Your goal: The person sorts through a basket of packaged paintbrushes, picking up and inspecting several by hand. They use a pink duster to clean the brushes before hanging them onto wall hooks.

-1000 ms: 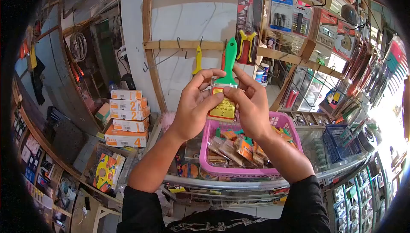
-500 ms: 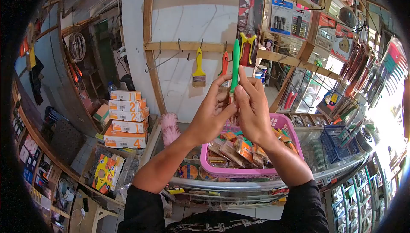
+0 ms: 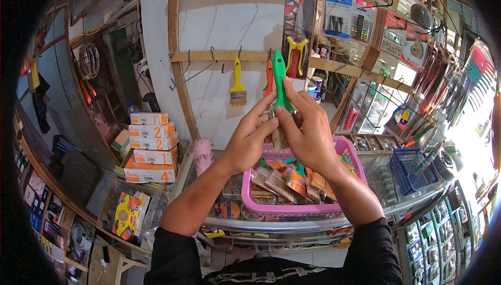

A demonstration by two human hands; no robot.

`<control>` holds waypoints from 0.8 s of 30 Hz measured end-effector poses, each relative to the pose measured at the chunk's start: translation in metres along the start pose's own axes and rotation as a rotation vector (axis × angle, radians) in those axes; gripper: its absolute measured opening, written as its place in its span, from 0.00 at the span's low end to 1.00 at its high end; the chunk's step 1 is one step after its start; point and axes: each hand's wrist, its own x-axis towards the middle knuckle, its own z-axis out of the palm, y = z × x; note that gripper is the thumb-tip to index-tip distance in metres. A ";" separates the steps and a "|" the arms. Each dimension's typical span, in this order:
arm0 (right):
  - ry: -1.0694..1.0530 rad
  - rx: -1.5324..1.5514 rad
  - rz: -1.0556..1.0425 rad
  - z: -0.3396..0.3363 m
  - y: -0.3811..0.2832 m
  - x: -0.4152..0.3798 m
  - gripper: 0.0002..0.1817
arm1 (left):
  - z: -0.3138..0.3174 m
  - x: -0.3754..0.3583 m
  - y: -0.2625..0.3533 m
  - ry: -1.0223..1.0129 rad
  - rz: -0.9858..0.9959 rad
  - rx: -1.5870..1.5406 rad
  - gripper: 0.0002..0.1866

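Observation:
A paintbrush with a green handle [image 3: 279, 71] is upright between my hands, handle up and bristles down. My left hand [image 3: 250, 139] grips it from the left, thumb and fingers near the base of the handle. From the other side my right hand [image 3: 309, 133] holds it too, its thumb across the front; the fingers hide part of the brush's middle. Below is a pink basket [image 3: 292, 210] with several packaged paintbrushes [image 3: 296, 183]. Behind the held brush, a red-handled brush [image 3: 269, 79] hangs on the rack, partly covered, and a yellow paintbrush [image 3: 237, 81] hangs further left.
The basket stands on a glass counter [image 3: 229, 221]. Stacked white and orange boxes [image 3: 151, 152] and a pink duster [image 3: 203, 154] are at left. A blue basket [image 3: 412, 173] sits at right. Packaged pliers [image 3: 297, 55] hang from the wooden rack [image 3: 255, 55].
The green paintbrush has turned from nearly edge-on to showing its broad face. Both hands stay on it. The view has shifted slightly, moving the surroundings a little left.

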 end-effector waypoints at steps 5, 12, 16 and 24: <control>-0.019 0.013 0.011 -0.002 -0.004 0.006 0.30 | 0.001 -0.003 0.016 0.049 -0.035 0.063 0.33; -0.010 0.091 0.077 -0.013 -0.018 0.021 0.25 | -0.010 0.003 0.012 0.112 -0.009 0.002 0.36; -0.032 0.129 0.111 -0.018 -0.014 0.032 0.23 | 0.011 0.003 0.047 0.159 -0.099 -0.163 0.37; -0.069 0.139 0.180 -0.005 0.006 0.021 0.24 | -0.010 0.002 0.050 0.029 -0.148 0.279 0.40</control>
